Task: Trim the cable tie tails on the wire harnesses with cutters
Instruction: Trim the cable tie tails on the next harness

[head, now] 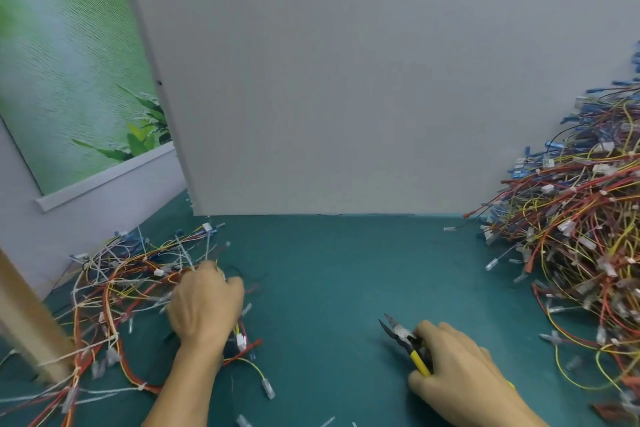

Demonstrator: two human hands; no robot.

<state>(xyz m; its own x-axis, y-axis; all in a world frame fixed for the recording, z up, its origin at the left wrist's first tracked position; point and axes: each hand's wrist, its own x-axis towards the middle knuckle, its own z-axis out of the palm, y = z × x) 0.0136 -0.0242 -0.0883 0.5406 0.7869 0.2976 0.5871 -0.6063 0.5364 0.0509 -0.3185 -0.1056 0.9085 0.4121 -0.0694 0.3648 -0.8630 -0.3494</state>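
Cutters [403, 340] sit in my right hand [457, 364], fingers curled round the yellow handles, blades parted over the green mat [329, 270]; my left hand [207, 305] grips wires in the left harness pile [114, 288].

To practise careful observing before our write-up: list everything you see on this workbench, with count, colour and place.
right harness pile: one, red, yellow and blue, heaped at right
left harness pile: one, same colours, smaller, at left
cutters: one, yellow handles, jaws open, lower right of centre
mat: one, teal, under everything
board: one, grey, upright behind
poster: one, green, far left
post: one, brown, left edge
left hand: on left harness pile, grip hidden
right hand: grips cutters
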